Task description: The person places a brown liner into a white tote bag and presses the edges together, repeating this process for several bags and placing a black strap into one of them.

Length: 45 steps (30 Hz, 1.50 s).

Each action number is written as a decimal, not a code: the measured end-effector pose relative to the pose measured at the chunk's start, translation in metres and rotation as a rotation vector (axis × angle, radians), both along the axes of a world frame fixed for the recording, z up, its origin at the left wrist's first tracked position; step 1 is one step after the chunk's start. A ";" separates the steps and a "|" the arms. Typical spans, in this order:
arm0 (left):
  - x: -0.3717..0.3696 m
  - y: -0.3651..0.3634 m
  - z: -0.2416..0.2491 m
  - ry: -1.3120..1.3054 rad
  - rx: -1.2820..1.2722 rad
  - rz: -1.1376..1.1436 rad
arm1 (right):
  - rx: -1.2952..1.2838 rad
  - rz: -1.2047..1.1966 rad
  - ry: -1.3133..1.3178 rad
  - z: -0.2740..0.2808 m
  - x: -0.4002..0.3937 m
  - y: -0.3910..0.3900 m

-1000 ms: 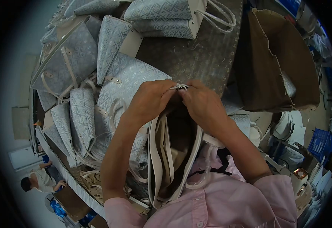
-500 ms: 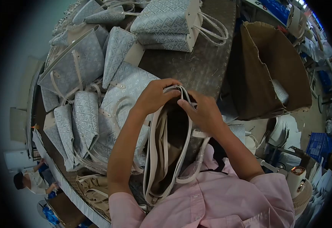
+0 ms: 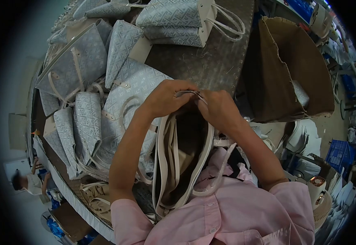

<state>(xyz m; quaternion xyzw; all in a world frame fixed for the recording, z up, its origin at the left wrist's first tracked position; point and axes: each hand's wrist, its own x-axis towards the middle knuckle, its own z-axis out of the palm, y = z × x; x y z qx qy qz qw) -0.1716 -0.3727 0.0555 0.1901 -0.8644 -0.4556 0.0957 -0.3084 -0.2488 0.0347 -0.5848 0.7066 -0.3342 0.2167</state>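
An open handbag (image 3: 158, 175) with cream edging and a tan lining leans upright against my body, its mouth facing up. My left hand (image 3: 166, 98) pinches the far end of its rim. Right beside it, my right hand (image 3: 221, 108) is closed on the same end, thumb pressed against the edge. The fingers meet closely there, so the exact bit between them is partly hidden. One pale handle (image 3: 216, 185) hangs on the bag's right side. Inside, a divider (image 3: 176, 163) with a light edge shows.
Patterned grey-white handbags (image 3: 90, 118) are heaped to the left and behind on the table (image 3: 223, 61). A large open cardboard box (image 3: 274, 81) stands at right, with a blue crate (image 3: 339, 155) and a small fan (image 3: 318, 192) nearer. Another person (image 3: 33, 181) is at far left.
My hands have come closer together on the far rim, the right hand turning inward over it. The bag's mouth has spread wider.
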 end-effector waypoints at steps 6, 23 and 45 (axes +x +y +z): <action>0.012 -0.006 0.002 -0.059 0.262 -0.036 | 0.086 0.014 -0.159 0.018 -0.001 0.002; 0.019 0.011 0.001 -0.060 -0.182 -0.034 | -0.020 0.183 -0.040 0.013 -0.005 -0.009; 0.171 0.260 0.083 -0.516 -0.227 1.146 | 0.338 1.118 0.635 0.049 0.014 -0.113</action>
